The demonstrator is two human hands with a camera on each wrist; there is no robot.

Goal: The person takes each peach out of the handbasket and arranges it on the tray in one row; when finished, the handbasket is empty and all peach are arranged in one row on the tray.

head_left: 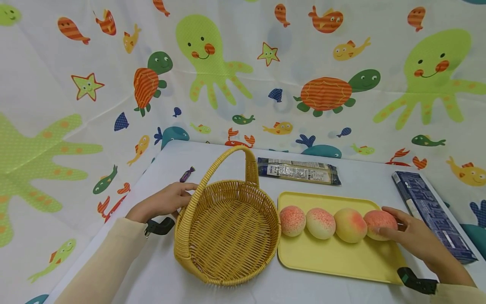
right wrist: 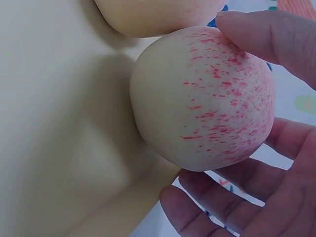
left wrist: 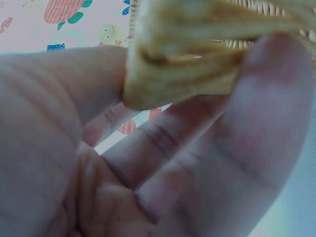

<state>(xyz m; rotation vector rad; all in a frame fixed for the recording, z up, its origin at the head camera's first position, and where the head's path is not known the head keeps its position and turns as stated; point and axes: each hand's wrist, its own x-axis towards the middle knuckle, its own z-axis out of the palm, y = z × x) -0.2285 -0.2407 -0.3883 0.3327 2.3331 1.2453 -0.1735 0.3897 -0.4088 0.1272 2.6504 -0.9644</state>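
A round wicker basket (head_left: 235,236) with a tall arched handle stands left of a yellow tray (head_left: 322,264), with nothing inside it. My left hand (head_left: 171,200) grips the basket's left side near the foot of the handle; in the left wrist view its fingers (left wrist: 266,113) close about the woven wicker (left wrist: 182,69). Several peaches lie in a row on the tray. The rightmost peach (head_left: 381,225) is held by my right hand (head_left: 411,232). Up close, thumb and fingers curve round this pink-speckled peach (right wrist: 207,98), which touches or nearly touches its neighbour (right wrist: 158,15).
Behind the tray lies a clear-and-blue packet (head_left: 300,171) with printed labels. A long dark-blue box (head_left: 433,213) is to the tray's right. A small purple wrapped candy (head_left: 187,174) lies beyond my left hand. A sea-animal printed curtain (head_left: 235,71) hangs behind the white table.
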